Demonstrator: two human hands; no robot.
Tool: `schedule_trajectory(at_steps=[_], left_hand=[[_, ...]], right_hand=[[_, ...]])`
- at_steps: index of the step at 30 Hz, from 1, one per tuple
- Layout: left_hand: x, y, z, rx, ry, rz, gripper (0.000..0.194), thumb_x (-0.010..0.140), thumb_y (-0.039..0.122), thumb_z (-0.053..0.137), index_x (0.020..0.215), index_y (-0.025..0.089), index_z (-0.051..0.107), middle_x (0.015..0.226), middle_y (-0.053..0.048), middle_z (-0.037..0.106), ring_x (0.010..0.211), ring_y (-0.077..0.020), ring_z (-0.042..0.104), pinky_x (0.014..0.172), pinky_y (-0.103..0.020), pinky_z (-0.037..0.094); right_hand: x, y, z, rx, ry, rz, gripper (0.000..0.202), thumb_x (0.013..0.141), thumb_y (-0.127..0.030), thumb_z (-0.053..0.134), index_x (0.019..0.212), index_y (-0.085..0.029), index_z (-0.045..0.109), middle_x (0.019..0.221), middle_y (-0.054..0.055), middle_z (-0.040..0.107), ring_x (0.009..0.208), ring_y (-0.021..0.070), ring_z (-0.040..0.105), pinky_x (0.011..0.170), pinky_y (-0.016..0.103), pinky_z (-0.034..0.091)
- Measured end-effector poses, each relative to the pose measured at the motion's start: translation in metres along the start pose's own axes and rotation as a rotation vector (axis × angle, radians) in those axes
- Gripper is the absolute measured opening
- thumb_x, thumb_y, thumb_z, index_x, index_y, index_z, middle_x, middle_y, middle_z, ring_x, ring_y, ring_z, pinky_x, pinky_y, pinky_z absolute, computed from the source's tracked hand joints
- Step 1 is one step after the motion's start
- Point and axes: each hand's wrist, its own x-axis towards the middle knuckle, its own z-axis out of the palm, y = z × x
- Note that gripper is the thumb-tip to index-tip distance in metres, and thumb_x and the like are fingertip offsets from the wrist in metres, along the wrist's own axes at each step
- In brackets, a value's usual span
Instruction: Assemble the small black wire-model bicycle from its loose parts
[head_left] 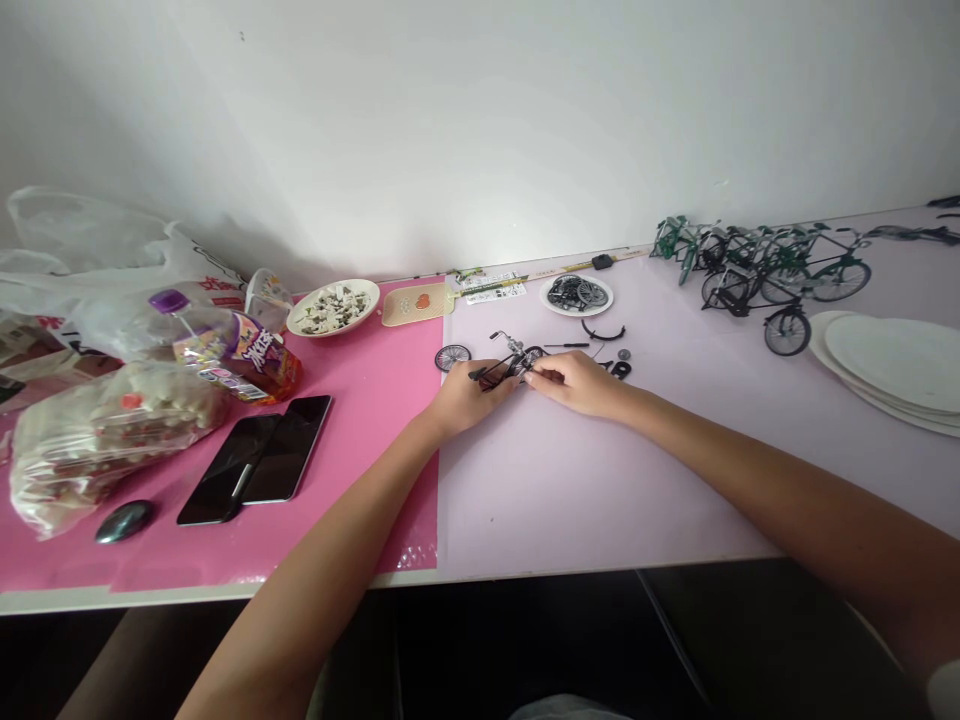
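Clear bag (112,430): lay at far left, lumpy pale pieces inside, couldn't ID.
Bottle (240,350): purple cap, leaned on its side, reddish liquid inside.
Bowl (298,322): held a heap of small white and dark bits.
Tan tray (439,308): carried an orange cluster plus little pale bits.
Wheel (453,358): sat just beyond the left hand; couldn't tell if attached.
Left hand (466,400): closed around the model bicycle, steadying its saddle end.
Model bicycle (513,364): was between both hands, low over the worktop (525,500), handlebar poking up past the fingers.
Right hand (574,383): curled narrow, fingertips at the bicycle's front end; couldn't tell if they pinched anything.
White plate (543,296): sat behind right hand, piled with dark wheels.
Bicycle group (780,262): stood well apart, right.
Stacked plates (900,360): lay at far right.
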Motion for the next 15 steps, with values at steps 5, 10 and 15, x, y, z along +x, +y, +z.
schedule_trajectory(at_steps=[5,10,15], left_hand=[[-0.0003,0.0008,0.0,0.001,0.003,0.001,0.045,0.093,0.043,0.057,0.065,0.021,0.03,0.064,0.006,0.028,0.063,-0.0117,0.023,0.061,-0.029,0.025],[-0.0001,0.0009,-0.0001,0.002,-0.001,-0.001,0.045,0.093,0.042,0.057,0.065,0.021,0.029,0.064,0.006,0.028,0.063,-0.0115,0.024,0.061,-0.029,0.024],[0.0001,0.0004,-0.0006,0.004,-0.003,0.002,0.045,0.093,0.043,0.057,0.065,0.02,0.03,0.063,0.006,0.028,0.063,-0.0113,0.024,0.061,-0.029,0.025]], right_hand=[[-0.0002,-0.0006,0.0001,-0.011,0.006,-0.002,0.039,0.097,-0.049,0.056,0.071,-0.021,0.058,0.062,0.0,0.055,0.061,0.0166,0.045,0.061,0.03,0.03],[-0.0001,-0.002,0.0,-0.034,-0.001,0.007,0.036,0.097,-0.042,0.055,0.069,-0.02,0.055,0.062,-0.001,0.054,0.06,0.0156,0.046,0.061,0.03,0.03],[0.0003,-0.0016,-0.0002,-0.032,0.0,0.005,0.036,0.097,-0.041,0.056,0.068,-0.02,0.054,0.062,-0.001,0.054,0.06,0.0154,0.046,0.061,0.03,0.029]])
